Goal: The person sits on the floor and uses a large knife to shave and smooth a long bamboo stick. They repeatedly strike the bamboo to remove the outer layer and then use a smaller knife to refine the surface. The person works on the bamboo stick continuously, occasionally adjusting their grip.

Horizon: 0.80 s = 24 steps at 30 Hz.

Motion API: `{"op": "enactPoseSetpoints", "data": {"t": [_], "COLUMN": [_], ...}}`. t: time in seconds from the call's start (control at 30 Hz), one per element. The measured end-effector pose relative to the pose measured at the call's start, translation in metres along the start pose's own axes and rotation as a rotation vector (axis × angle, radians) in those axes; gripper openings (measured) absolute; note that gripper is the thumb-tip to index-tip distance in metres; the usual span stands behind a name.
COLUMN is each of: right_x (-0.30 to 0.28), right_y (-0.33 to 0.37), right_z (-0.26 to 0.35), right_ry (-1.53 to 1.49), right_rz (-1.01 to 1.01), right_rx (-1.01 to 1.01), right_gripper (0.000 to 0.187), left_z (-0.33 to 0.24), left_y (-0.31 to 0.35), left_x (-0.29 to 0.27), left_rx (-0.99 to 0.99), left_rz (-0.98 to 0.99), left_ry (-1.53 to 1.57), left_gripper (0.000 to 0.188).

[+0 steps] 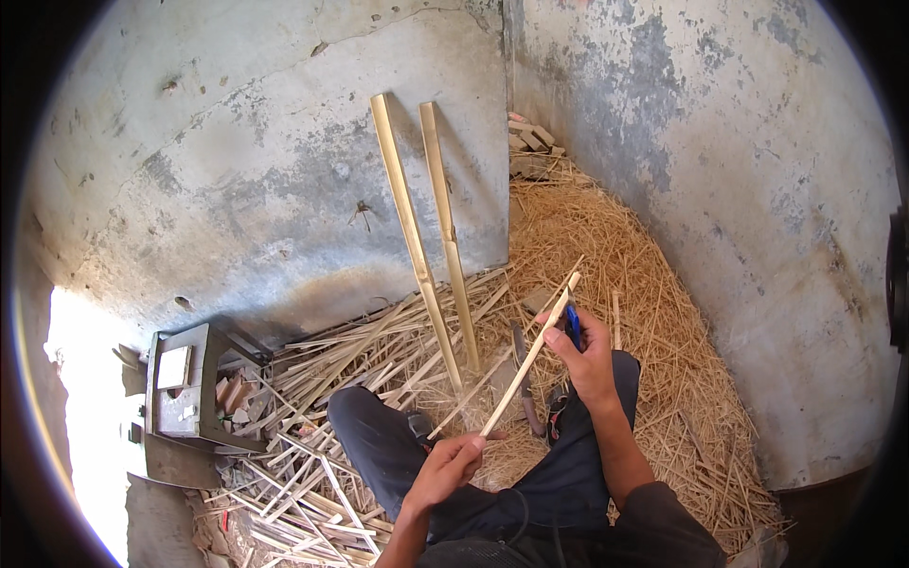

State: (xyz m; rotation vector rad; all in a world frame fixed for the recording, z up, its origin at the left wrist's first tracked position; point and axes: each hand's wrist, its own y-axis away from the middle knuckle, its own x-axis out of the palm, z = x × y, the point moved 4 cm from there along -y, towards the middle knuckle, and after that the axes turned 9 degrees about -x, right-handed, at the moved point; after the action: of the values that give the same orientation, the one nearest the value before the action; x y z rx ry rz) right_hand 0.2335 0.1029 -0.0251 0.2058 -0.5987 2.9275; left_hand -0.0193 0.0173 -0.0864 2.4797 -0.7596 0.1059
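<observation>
A pale bamboo strip (523, 375) runs slantwise between my two hands. My left hand (449, 468) is closed round its lower, near end. Farther up, my right hand (584, 358) is closed on a small blue tool (573, 326) that lies against the strip near its upper end. The thumb of that hand presses on the strip; the tool's working edge is too small to make out. Between my feet, a dark blade (518, 345) with a wooden handle (533, 417) is partly hidden behind the strip.
Two long split bamboo lengths (405, 204) (439, 189) lean on the grey wall (256, 189). Loose strips (312, 502) lie at the left, beside a metal box (189, 388) holding broken pieces. Straw-like shavings (663, 398) heap up on the right, below bricks (533, 137).
</observation>
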Motion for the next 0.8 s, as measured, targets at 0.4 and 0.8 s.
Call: {"op": "enactPoseSetpoints", "data": {"t": [0.4, 0.8], "right_x": [0.001, -0.007], "right_y": [0.005, 0.025], "right_z": [0.003, 0.016], "right_ry": [-0.028, 0.617], "right_rz": [0.055, 0.184], "right_rx": [0.078, -0.327], "right_gripper": [0.036, 0.055], "left_z": [-0.016, -0.037], "left_y": [-0.014, -0.008], "left_x": [-0.001, 0.01], "left_rx": [0.165, 0.363], "left_rz": [-0.188, -0.422], "left_ry": [-0.026, -0.141], "left_gripper": [0.039, 0.03]}}
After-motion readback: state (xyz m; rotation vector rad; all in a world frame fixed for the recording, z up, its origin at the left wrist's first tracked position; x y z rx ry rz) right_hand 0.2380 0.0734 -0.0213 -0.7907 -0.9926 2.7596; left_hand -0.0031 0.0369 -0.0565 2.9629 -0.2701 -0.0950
